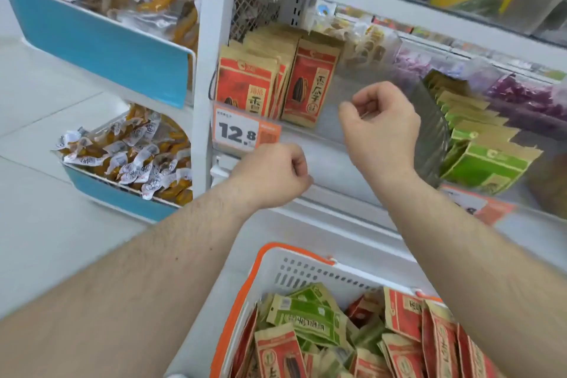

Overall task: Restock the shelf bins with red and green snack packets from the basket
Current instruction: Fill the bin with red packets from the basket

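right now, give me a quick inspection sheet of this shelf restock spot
surface: white metal shelf, bare gap in the middle
job's things: red paper snack packets upright at shelf left; green paper snack packets at right; both kinds piled in white plastic basket with orange rim
clutter: orange 12.8 price tag
grippers: left hand and right hand curled, empty
cables: nothing seen
surroundings: blue-fronted bins of wrapped snacks on the left

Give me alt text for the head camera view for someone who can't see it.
Two empty hands, left hand and right hand, hover curled before a shelf bin of red packets, green packets to the right, above a basket holding both colours.
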Tool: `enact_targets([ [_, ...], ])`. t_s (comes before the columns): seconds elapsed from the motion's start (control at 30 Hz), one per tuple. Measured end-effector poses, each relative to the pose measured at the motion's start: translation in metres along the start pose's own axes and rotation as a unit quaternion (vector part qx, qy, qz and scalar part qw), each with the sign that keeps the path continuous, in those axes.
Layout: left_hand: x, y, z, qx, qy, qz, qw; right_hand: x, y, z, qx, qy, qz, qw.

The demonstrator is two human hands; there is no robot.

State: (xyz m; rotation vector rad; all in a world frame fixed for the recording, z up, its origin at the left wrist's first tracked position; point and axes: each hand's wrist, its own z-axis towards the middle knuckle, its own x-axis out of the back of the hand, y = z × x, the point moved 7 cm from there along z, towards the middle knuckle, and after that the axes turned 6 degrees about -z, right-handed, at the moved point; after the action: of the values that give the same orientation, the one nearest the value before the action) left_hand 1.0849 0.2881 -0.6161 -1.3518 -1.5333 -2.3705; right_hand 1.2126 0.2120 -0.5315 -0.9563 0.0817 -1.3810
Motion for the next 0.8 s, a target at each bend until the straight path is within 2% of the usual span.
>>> enact_targets([
  [0.07, -0.019, -0.007, -0.01, 0.026, -0.101, 0.046, 0.993, 0.011, 0.018, -0.049, -0.004, -0.009, 0.01, 1.0],
  [0.1, -0.028, -0.009, -0.017, 0.033, -0.139, 0.061, 0.988, 0.008, 0.033, -0.075, -0.024, -0.045, 0.004, 0.999],
  [0.17, -0.042, -0.01, -0.032, 0.046, -0.207, 0.078, 0.974, -0.012, 0.069, -0.131, -0.087, -0.193, -0.051, 0.976],
  [0.2, -0.048, -0.01, -0.04, 0.053, -0.241, 0.083, 0.965, -0.026, 0.088, -0.162, -0.121, -0.292, -0.092, 0.944],
  [0.27, -0.056, -0.01, -0.053, 0.068, -0.303, 0.104, 0.945, -0.047, 0.119, -0.224, -0.154, -0.46, -0.198, 0.852],
  [0.33, -0.06, -0.014, -0.061, 0.079, -0.334, 0.132, 0.93, -0.055, 0.133, -0.265, -0.121, -0.539, -0.306, 0.776],
  [0.4, -0.063, -0.015, -0.065, 0.081, -0.344, 0.151, 0.923, -0.058, 0.136, -0.294, -0.093, -0.575, -0.365, 0.726],
  [0.47, -0.066, -0.014, -0.069, 0.081, -0.349, 0.156, 0.921, -0.064, 0.136, -0.317, -0.1, -0.597, -0.365, 0.707],
  [0.57, -0.068, -0.01, -0.074, 0.081, -0.35, 0.156, 0.92, -0.066, 0.137, -0.329, -0.147, -0.59, -0.35, 0.712],
  [0.67, -0.069, -0.01, -0.078, 0.09, -0.353, 0.159, 0.918, -0.06, 0.14, -0.328, -0.21, -0.607, -0.284, 0.712],
  [0.8, -0.068, -0.011, -0.081, 0.097, -0.362, 0.155, 0.914, -0.06, 0.138, -0.331, -0.234, -0.588, -0.303, 0.713],
])
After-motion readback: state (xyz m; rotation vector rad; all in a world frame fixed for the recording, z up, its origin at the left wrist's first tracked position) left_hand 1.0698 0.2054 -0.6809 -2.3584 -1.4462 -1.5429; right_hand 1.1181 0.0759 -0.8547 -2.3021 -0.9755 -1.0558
